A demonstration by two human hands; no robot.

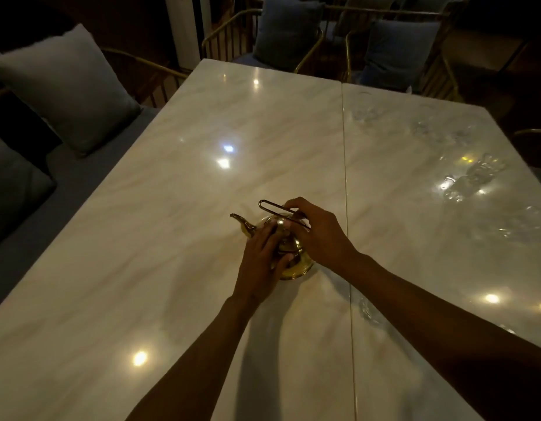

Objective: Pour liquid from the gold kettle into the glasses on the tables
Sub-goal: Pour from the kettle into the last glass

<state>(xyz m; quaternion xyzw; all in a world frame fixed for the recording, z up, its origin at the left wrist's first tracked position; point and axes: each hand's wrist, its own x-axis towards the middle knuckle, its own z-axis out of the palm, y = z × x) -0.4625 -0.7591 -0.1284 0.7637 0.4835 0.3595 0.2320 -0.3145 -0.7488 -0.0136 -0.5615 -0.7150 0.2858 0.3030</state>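
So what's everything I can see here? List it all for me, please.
Gold kettle: one, shiny gold, standing on the left table near the seam, spout pointing left.
Glasses: several, clear and hard to count in the glare, on the right table; one more near the seam by the right forearm.
Tables: two, pale marble, pushed together edge to edge.
Cushions: one light grey on the bench at left, two blue-grey on the far chairs.
Chairs: gold metal frames, beyond the far edge; count unclear in the dark.
Left hand: laid on the kettle's lid and body.
Right hand: gripping the kettle's wire handle.
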